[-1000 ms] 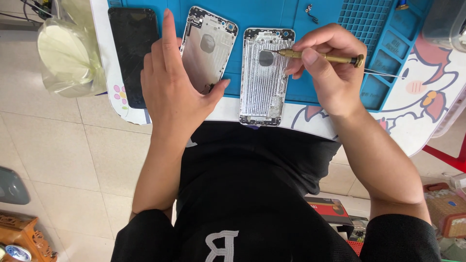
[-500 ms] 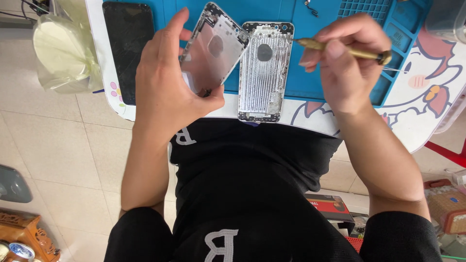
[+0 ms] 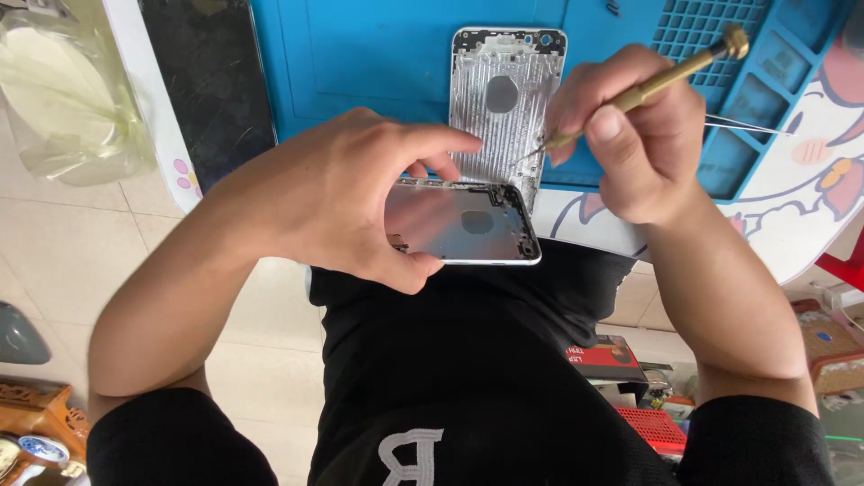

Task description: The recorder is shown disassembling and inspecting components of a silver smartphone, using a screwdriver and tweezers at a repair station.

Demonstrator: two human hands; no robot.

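Two phone back shells are in play. One, a silver shell [image 3: 468,225], is raised off the desk and turned on its side, inner face up toward the camera, gripped by the left hand [image 3: 351,202] with the thumb under its near edge and the fingers curled over the far edge. The second shell [image 3: 506,103] lies flat on the blue work mat [image 3: 360,63] just beyond it, inner side up, its round hole and ribbed lining showing.

The right hand [image 3: 630,144] is closed around a brass-handled screwdriver [image 3: 657,81], pinched between thumb and fingers, with the tip angled down toward the lower right edge of the flat shell; whether the tip actually touches the metal I cannot tell, since the fine point blurs against the lining.

As for progress, both shells look stripped of boards and screens, so the taking-apart seems largely done; the work in hand appears to be fine picking at the shell on the mat.

Further out, a dark phone screen [image 3: 211,90] lies on the left end of the desk, beside a clear plastic bag [image 3: 67,99]. A thin pair of tweezers [image 3: 747,126] rests on the mat's gridded tray at the right.
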